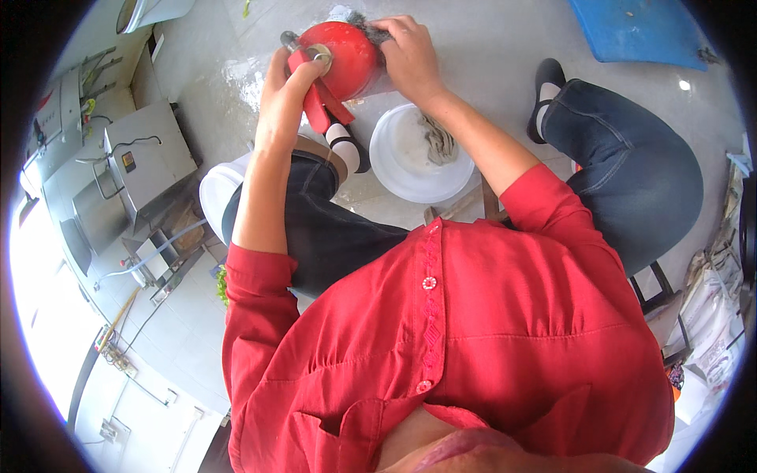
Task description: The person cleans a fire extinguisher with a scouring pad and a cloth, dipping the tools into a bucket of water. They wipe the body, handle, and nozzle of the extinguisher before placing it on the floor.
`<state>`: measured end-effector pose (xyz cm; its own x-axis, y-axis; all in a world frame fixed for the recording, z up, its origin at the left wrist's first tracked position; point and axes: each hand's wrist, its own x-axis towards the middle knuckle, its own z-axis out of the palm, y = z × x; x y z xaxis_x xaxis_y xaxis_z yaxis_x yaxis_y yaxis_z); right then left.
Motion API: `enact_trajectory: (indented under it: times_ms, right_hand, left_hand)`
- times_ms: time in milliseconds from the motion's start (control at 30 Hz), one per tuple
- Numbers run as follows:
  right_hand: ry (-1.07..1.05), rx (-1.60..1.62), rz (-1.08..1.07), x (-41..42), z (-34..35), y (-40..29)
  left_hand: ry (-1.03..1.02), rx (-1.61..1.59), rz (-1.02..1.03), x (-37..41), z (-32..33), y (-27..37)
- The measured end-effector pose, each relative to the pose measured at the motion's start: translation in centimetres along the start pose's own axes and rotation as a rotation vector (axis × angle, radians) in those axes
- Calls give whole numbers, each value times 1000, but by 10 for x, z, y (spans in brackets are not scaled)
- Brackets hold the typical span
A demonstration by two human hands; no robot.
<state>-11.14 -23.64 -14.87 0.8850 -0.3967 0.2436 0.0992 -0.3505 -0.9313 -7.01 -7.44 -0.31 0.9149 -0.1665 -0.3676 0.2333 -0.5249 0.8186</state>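
A red fire extinguisher [349, 56] stands on the floor in front of me, seen from above, with wet marks on its top. My left hand [284, 88] grips its valve and the red lever handle [319, 106]. In my right hand [411, 56] is a dark grey scouring pad [375, 32], pressed against the cylinder's far right side. Between my feet and nearer to me stands a white plastic basin [384, 171] of cloudy water. A wet grey cloth [440, 142] lies in it.
White suds [242, 77] spread over the tiled floor left of the extinguisher. A white bucket [216, 183] stands beside my left leg. A blue plastic object [639, 35] is at the upper right. Steel kitchen equipment [148, 156] lines the left wall, and sacks [704, 313] lie at right.
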Motion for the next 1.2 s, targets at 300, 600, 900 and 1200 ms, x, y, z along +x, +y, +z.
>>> enact_trajectory:
  times_ms: [300, 600, 900, 1200]
  right_hand:
    - [-384, -81, 250, -5, 20, 116]
    - [-348, 337, 168, -35, 63, 247]
    - [-387, 27, -168, 40, 58, 155]
    - [-560, -1, 228, 23, 63, 229]
  left_hand:
    - [-40, 15, -51, 8, -2, 15]
    - [-160, 83, -19, 33, -4, 26]
    - [-174, 112, 4, 35, -14, 13]
    - [-215, 113, 67, 46, -20, 8]
